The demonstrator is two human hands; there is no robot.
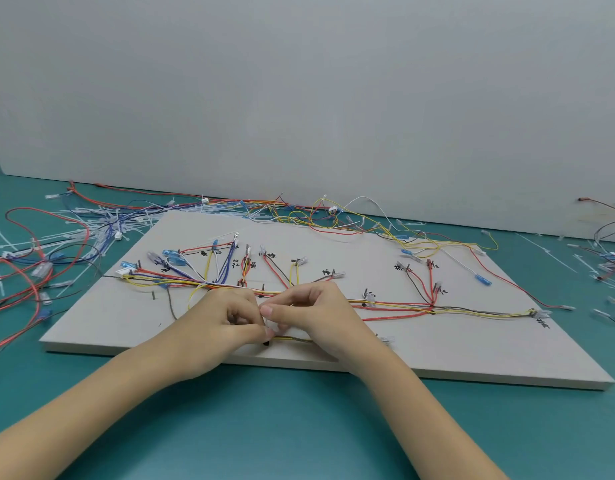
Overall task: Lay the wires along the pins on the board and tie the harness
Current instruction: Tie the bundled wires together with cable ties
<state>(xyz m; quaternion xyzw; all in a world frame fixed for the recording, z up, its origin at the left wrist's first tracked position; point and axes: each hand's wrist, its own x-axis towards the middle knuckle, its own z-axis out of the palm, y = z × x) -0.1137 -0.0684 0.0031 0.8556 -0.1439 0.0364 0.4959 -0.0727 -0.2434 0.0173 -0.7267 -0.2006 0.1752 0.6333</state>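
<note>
A flat grey board (437,344) with short dark pins and handwritten labels lies on the teal table. Red, yellow, blue and brown wires run across it as a harness (403,304), branching to labelled pins. My left hand (226,315) and my right hand (313,310) meet near the board's front middle, fingers curled and pinching something small and pale between them, likely a cable tie; what exactly is pinched is hidden. Just below the fingers, a yellow and brown wire pair (292,338) runs to the right from a dark pin (266,342).
A heap of loose wires and white cable ties (74,233) covers the table at the left. More loose wires (333,220) lie along the board's back edge, and another bunch (610,258) at the far right. A grey wall rises behind.
</note>
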